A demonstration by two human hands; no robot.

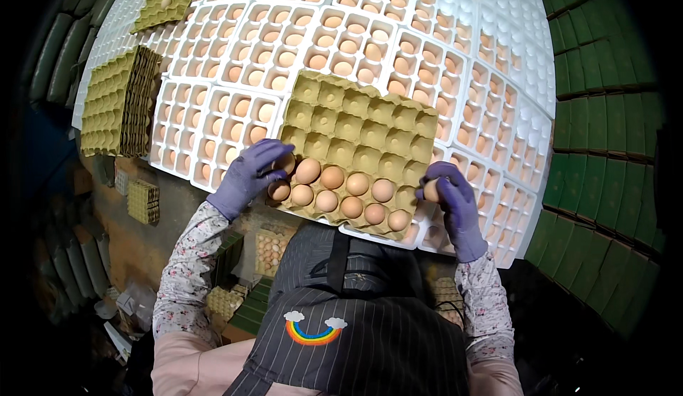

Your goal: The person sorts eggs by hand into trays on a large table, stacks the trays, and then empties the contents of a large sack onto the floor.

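A yellowish pulp egg tray [348,115] lies in front of me on top of white foam trays. Brown eggs [331,177] fill much of its two nearest rows, while the cups farther back hold none. My left hand [247,173], in a purple glove, curls its fingers round an egg [286,163] at the tray's left edge. Over the tray's right edge, my purple-gloved right hand [455,204] grips another egg [431,190] between thumb and fingers.
White foam trays [239,87] of eggs cover the table; some at far right [523,83] hold no eggs. Stacked pulp trays [110,104] stand at left. Green crates [601,129] line the right side. Below, on the floor, sit more egg trays [269,252].
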